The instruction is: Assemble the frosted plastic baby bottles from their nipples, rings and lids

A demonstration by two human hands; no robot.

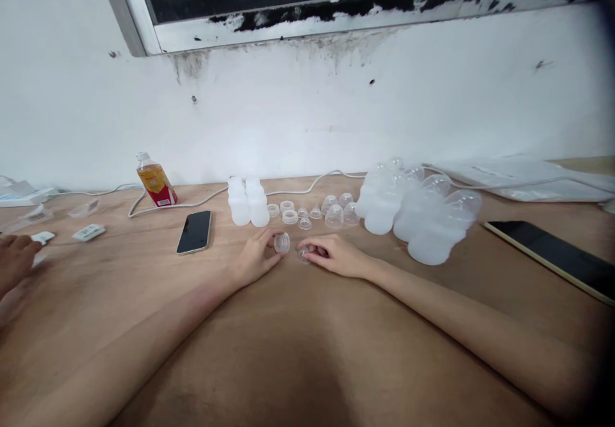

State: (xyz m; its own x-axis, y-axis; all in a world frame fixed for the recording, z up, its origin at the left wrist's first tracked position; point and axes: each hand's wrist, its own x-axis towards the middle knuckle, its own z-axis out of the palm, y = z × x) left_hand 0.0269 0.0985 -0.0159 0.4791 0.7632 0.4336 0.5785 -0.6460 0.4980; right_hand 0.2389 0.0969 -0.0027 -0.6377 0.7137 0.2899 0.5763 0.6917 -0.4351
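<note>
My left hand (258, 255) pinches a translucent screw ring (282, 242) between thumb and fingers, its round side tilted up off the table. Just to the right, my right hand (336, 253) has its fingers closed on a small clear bottle teat (303, 254), low over the wood and partly hidden by the fingertips. The two pieces are apart. Behind my hands lie several loose screw rings (289, 216), a few clear teats (305, 223) and several clear dome caps (334, 216). Frosted white bottles (260, 211) stand in short rows behind my left hand.
More frosted bottles with dome caps (430, 241) crowd the right, near a large phone (552, 254). A smaller phone (194, 232) and a drink bottle (157, 180) are on the left. A white cable (312, 187) runs behind. Another person's hand (16, 257) is far left by small white devices (89, 232).
</note>
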